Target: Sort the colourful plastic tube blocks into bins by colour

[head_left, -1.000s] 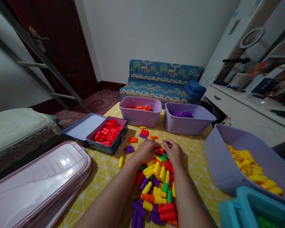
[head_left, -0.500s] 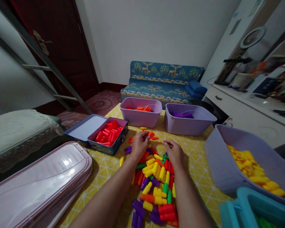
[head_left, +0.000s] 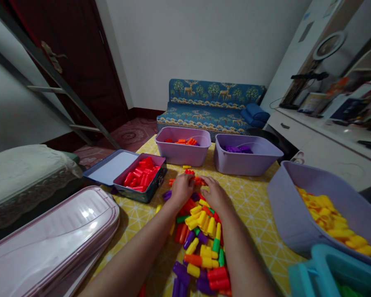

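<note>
- The yellow-clothed counter (head_left: pixel 256 198) carries everything, with a long pink case (head_left: pixel 49 239) at its left edge.
- A big lilac tub (head_left: pixel 284 206) of yellow pieces sits on the right.
- Two far tubs: orange tub (head_left: pixel 182 156), purple tub (head_left: pixel 244 164).
- An open tin (head_left: pixel 140 175) holds red pieces.
- The peg pile (head_left: pixel 204 243) lies mid-counter, between the forearms.
- The left hand (head_left: pixel 182 187) curls over the pile's far edge; grip hidden, cannot tell.
- The right hand (head_left: pixel 214 194) lies open, fingers stretched to the loose orange pegs (head_left: pixel 199 180).

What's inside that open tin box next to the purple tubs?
Red plastic pieces fill the tin box, piled loosely. The box floor and anything beneath the pile are covered.
</note>
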Demonstrator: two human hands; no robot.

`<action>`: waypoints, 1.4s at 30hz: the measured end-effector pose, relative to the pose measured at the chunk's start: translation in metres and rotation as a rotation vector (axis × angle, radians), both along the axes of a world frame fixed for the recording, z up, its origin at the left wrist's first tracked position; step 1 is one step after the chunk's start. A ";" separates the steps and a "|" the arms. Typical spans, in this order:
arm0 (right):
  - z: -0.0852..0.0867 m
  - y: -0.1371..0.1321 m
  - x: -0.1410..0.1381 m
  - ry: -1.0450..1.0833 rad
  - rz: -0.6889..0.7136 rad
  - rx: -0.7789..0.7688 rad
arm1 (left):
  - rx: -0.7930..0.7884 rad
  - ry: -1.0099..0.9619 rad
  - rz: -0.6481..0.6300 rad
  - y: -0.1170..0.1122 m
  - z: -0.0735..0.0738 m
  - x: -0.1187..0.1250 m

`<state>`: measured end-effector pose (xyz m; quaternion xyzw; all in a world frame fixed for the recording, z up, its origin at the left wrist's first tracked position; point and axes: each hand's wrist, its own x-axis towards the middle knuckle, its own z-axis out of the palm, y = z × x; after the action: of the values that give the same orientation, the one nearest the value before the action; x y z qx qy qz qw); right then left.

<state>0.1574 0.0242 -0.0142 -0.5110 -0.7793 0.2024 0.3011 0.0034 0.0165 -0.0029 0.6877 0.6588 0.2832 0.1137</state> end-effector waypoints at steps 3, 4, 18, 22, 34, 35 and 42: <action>-0.008 0.006 0.000 0.027 -0.077 -0.030 | 0.033 0.003 -0.122 -0.003 -0.002 0.002; -0.009 0.007 0.000 0.022 -0.078 -0.029 | 0.039 0.017 -0.161 -0.004 -0.002 0.003; 0.008 0.000 -0.005 0.462 -0.093 -0.095 | 0.041 -0.321 -0.267 -0.003 0.009 0.009; 0.008 0.005 0.000 0.640 -0.213 -0.115 | 0.075 -0.423 -0.143 0.004 0.028 0.001; -0.019 0.014 0.013 0.848 -0.324 -0.223 | 0.107 0.295 0.030 0.094 0.114 -0.037; -0.018 0.013 0.014 0.892 -0.321 -0.250 | 0.031 0.356 0.023 0.097 0.111 -0.037; 0.017 0.026 -0.016 1.245 -0.263 -0.261 | 0.196 0.467 0.061 0.092 0.083 -0.033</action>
<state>0.1419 0.0503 0.0024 -0.4217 -0.3589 0.5153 0.6541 -0.0293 0.1083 0.0800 0.7219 0.6572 0.1823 -0.1174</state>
